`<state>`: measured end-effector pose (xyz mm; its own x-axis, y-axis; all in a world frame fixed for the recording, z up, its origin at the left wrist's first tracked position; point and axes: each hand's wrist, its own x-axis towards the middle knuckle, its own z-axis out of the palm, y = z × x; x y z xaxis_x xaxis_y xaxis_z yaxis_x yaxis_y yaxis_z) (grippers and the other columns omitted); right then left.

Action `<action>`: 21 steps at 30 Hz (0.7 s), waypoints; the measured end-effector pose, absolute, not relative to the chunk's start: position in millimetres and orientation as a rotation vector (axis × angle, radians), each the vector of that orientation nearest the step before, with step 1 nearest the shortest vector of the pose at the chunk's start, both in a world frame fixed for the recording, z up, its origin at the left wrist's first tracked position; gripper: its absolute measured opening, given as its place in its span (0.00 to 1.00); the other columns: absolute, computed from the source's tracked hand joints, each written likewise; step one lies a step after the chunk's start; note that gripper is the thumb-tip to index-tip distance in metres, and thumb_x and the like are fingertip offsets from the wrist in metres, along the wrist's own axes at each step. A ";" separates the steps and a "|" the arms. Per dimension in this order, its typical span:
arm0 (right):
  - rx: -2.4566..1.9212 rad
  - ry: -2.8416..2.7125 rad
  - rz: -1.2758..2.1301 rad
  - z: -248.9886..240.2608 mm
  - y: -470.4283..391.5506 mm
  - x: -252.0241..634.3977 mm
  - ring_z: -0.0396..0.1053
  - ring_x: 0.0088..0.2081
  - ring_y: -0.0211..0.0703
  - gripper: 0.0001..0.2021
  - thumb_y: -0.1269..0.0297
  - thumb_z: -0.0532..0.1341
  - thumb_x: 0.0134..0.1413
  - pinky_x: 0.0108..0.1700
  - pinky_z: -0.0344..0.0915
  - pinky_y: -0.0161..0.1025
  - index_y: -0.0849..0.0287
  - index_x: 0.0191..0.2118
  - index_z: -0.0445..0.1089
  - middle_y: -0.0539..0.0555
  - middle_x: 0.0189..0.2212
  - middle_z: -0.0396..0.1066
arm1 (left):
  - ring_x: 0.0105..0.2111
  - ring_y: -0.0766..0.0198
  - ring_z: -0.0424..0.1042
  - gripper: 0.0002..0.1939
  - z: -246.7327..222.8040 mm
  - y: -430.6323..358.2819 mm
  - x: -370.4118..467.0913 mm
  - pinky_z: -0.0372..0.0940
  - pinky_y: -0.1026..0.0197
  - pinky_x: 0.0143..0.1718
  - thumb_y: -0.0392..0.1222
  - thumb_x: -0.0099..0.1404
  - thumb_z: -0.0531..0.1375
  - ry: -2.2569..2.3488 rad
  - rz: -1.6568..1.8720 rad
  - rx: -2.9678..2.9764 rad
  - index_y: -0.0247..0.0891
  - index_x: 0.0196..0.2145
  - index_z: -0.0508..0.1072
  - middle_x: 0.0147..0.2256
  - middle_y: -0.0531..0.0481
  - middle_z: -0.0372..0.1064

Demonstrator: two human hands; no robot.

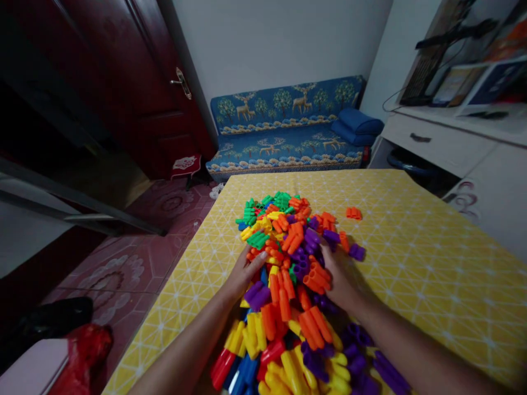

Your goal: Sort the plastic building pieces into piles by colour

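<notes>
A long heap of bullet-shaped plastic building pieces (284, 296) in orange, purple, yellow, green, red and blue lies on the table. My left hand (246, 270) presses against the heap's left side, thumb stretched out over orange and yellow pieces; its other fingers are partly hidden among them. On the opposite side, my right hand (338, 272) lies against purple pieces (312, 241) and orange pieces (317, 277), its fingers extended and partly covered. Neither hand is visibly wrapped round a piece. Green pieces (282, 201) gather at the far end.
A yellow patterned cloth (411, 247) covers the table. Apart from the heap lie a small orange cluster (353, 213) and a purple piece (357, 252). Beyond the table stands a blue sofa (284, 148); a white cabinet (448, 148) is at right, a red stool (186, 164) at left.
</notes>
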<state>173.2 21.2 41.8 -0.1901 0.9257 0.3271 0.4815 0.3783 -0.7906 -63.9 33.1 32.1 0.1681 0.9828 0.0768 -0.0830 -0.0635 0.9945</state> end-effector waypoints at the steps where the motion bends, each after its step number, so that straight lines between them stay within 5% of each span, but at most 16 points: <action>1: -1.235 -1.753 0.789 50.8 23.6 166.9 0.68 0.56 0.55 0.35 0.69 0.59 0.49 0.57 0.68 0.51 0.46 0.65 0.56 0.57 0.51 0.72 | 0.59 0.47 0.65 0.35 36.0 35.7 -59.7 0.58 0.46 0.62 0.56 0.62 0.62 0.970 1.173 1.251 0.41 0.63 0.63 0.58 0.42 0.67; 5: -1.190 -1.444 1.203 70.6 37.6 148.7 0.69 0.56 0.54 0.37 0.62 0.65 0.49 0.58 0.67 0.52 0.45 0.65 0.54 0.53 0.53 0.71 | 0.59 0.45 0.65 0.36 56.3 46.0 -52.1 0.60 0.45 0.61 0.53 0.59 0.66 0.973 1.098 1.313 0.42 0.62 0.64 0.58 0.43 0.68; 10: -1.036 -1.407 1.254 91.4 48.6 148.0 0.61 0.62 0.51 0.38 0.59 0.70 0.45 0.64 0.58 0.53 0.47 0.63 0.58 0.53 0.61 0.63 | 0.65 0.47 0.57 0.37 101.2 46.5 -54.7 0.52 0.45 0.65 0.51 0.60 0.66 0.940 1.016 1.583 0.44 0.64 0.61 0.63 0.44 0.61; 17: -1.228 -1.875 0.803 91.2 -11.1 211.5 0.56 0.65 0.57 0.34 0.55 0.64 0.55 0.64 0.58 0.57 0.46 0.66 0.55 0.54 0.65 0.57 | 0.67 0.43 0.50 0.37 115.6 -5.4 -111.3 0.45 0.37 0.66 0.54 0.58 0.66 1.194 0.706 2.002 0.52 0.64 0.62 0.67 0.49 0.53; 21: -1.442 -2.085 0.421 32.6 -82.0 272.3 0.59 0.63 0.65 0.43 0.56 0.66 0.47 0.59 0.65 0.60 0.44 0.68 0.49 0.55 0.66 0.56 | 0.68 0.40 0.45 0.58 70.3 -59.0 -172.5 0.49 0.36 0.64 0.62 0.47 0.70 1.268 0.460 2.094 0.57 0.69 0.46 0.70 0.47 0.41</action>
